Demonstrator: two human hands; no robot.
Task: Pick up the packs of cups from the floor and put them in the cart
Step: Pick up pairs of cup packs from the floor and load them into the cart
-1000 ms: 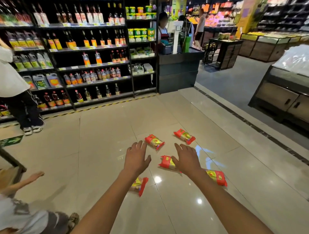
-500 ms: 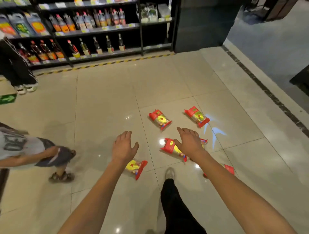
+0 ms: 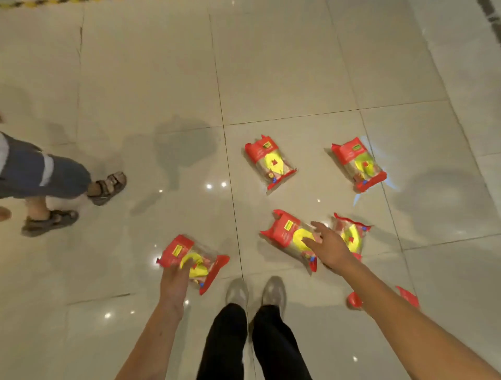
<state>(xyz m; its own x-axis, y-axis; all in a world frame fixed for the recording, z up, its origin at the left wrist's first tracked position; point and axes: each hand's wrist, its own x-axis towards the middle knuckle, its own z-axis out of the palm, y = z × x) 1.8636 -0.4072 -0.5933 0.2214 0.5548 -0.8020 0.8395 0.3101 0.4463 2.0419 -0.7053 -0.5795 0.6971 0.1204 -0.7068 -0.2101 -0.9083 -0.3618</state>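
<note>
Several red-and-yellow packs of cups lie on the glossy tile floor. Two far packs (image 3: 269,162) (image 3: 357,164) lie untouched. My left hand (image 3: 173,282) reaches down onto the near-left pack (image 3: 199,261), its fingers lying over the pack's near edge; the view is blurred and no closed grip shows. My right hand (image 3: 329,248) is spread over the middle pack (image 3: 287,233), fingers straight, touching its yellow part. Another pack (image 3: 352,236) lies just right of that hand. My right forearm mostly hides one more pack (image 3: 355,299). The cart is out of view.
My own shoes (image 3: 237,291) (image 3: 273,291) stand between the near packs. At the left, another person in shorts and sandals (image 3: 107,187) walks close by. A yellow-black floor tape (image 3: 40,2) runs along the top left edge.
The view has tipped down to the floor. Both hands have dropped onto the packs, the left onto the near-left one and the right onto the middle one. The person at left has stepped closer.
</note>
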